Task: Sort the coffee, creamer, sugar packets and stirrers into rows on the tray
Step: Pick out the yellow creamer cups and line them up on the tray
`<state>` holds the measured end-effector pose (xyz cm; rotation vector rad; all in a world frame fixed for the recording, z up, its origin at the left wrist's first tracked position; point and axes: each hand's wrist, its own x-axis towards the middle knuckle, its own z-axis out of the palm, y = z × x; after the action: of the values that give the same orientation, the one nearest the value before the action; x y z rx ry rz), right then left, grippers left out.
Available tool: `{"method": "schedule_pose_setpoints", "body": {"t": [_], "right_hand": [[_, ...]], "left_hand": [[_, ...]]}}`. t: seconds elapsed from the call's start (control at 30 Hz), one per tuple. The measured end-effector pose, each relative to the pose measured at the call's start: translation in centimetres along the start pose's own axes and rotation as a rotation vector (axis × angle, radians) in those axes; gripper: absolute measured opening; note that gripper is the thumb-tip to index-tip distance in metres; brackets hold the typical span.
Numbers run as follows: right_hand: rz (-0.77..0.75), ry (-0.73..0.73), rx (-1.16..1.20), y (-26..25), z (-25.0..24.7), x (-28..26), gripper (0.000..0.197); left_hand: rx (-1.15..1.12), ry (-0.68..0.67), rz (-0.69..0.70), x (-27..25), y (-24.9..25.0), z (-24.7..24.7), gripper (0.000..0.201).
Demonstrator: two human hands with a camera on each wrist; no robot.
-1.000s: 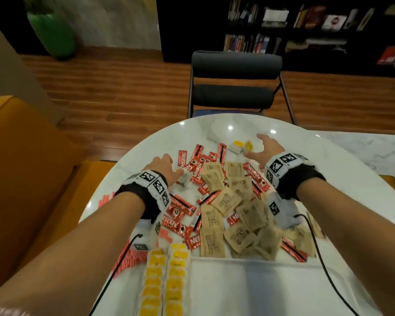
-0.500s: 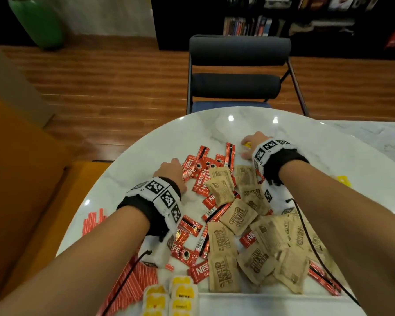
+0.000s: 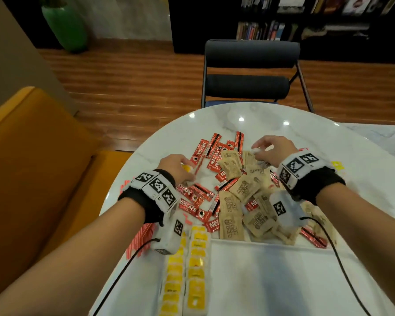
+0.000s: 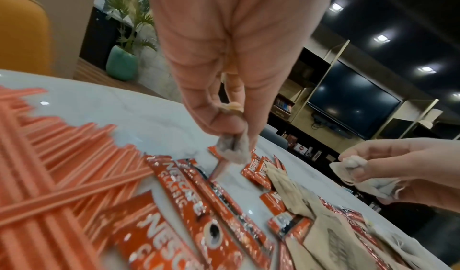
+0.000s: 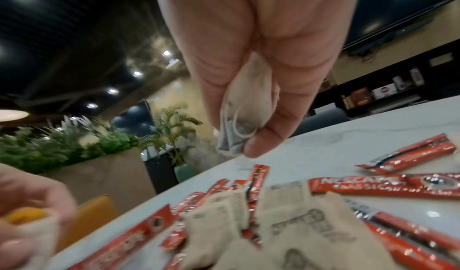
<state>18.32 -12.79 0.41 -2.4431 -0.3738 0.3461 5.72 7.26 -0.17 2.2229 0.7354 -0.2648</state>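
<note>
Red Nescafe coffee sticks (image 3: 198, 151) and brown sugar packets (image 3: 232, 222) lie mixed in a pile on the white table. Red stirrers (image 3: 140, 236) lie at the pile's left. Yellow-topped creamer cups (image 3: 196, 267) stand in two rows at the left end of the white tray (image 3: 271, 281). My left hand (image 3: 180, 166) hovers over the pile's left side and pinches a white creamer cup (image 4: 232, 148). My right hand (image 3: 267, 149) is above the far right of the pile and grips white creamer cups (image 5: 241, 117).
One yellow creamer (image 3: 336, 166) lies alone on the table at the right. A dark chair (image 3: 249, 71) stands beyond the table's far edge. An orange seat (image 3: 32, 156) is on the left. Cables run from both wrists across the tray.
Both hands have pulled back from the far edge of the pile toward me. Each now holds creamer cups lifted off the table.
</note>
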Motion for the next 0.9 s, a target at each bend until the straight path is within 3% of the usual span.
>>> {"method": "schedule_pose_setpoints", "body": {"t": [0.13, 0.33, 0.47, 0.57, 0.7, 0.8, 0.9], "right_hand": [[-0.089, -0.028, 0.066, -2.3, 0.8, -5.1, 0.016], [-0.198, -0.096, 0.336, -5.3, 2.8, -11.0, 0.018], [-0.270, -0.121, 0.337, -6.0, 4.2, -14.1, 0.025], [-0.243, -0.114, 0.335, -5.7, 6.0, -16.6, 0.034], [-0.239, -0.158, 0.241, -5.9, 8.2, -19.9, 0.039], [-0.242, -0.170, 0.198, -6.6, 8.9, -21.7, 0.038], [-0.227, -0.129, 0.222, -7.0, 8.9, -23.0, 0.036]], "left_hand": [[-0.053, 0.014, 0.016, -2.1, -0.9, 0.1, 0.029], [-0.487, -0.151, -0.030, -6.0, -1.2, 0.6, 0.033], [-0.658, -0.255, -0.030, -9.4, -2.0, 1.8, 0.020], [-0.836, -0.253, -0.124, -11.9, -3.6, 3.0, 0.015], [-0.999, -0.337, -0.259, -14.4, -4.8, 4.0, 0.023], [-1.242, -0.388, -0.337, -15.7, -5.1, 4.1, 0.029], [-1.239, -0.399, -0.305, -16.1, -5.8, 4.0, 0.018]]}}
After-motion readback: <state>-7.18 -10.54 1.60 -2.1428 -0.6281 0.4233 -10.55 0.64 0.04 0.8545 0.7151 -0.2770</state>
